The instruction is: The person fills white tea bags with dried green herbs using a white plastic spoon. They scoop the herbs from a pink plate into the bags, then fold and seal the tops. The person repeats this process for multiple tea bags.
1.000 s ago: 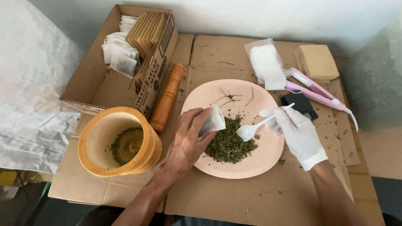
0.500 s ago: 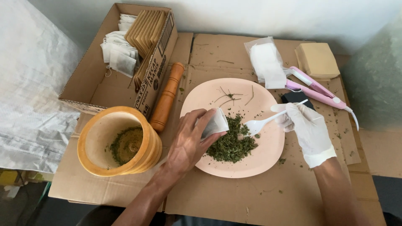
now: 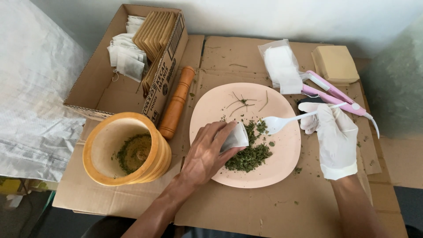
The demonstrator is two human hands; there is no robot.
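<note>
A pale pink plate (image 3: 282,163) sits on flattened cardboard with a heap of crushed green leaves (image 3: 251,154) and a few loose stems at its far side. My bare left hand (image 3: 207,152) holds a small white paper bag (image 3: 235,137) with its mouth over the leaves. My right hand (image 3: 332,134), in a white glove, grips a white plastic spoon (image 3: 286,121) whose bowl hovers just right of the bag, above the leaves.
A wooden mortar (image 3: 125,150) with green powder stands at the left, a wooden pestle (image 3: 176,103) beside it. A cardboard box (image 3: 119,61) holds white and brown sachets. A plastic packet of white bags (image 3: 282,66), a pink tool (image 3: 335,92) and a tan block (image 3: 335,64) lie at the back right.
The spoon has lifted from the leaf heap and moved right, away from the bag's mouth. My left hand with the bag stays nearly in place over the plate.
</note>
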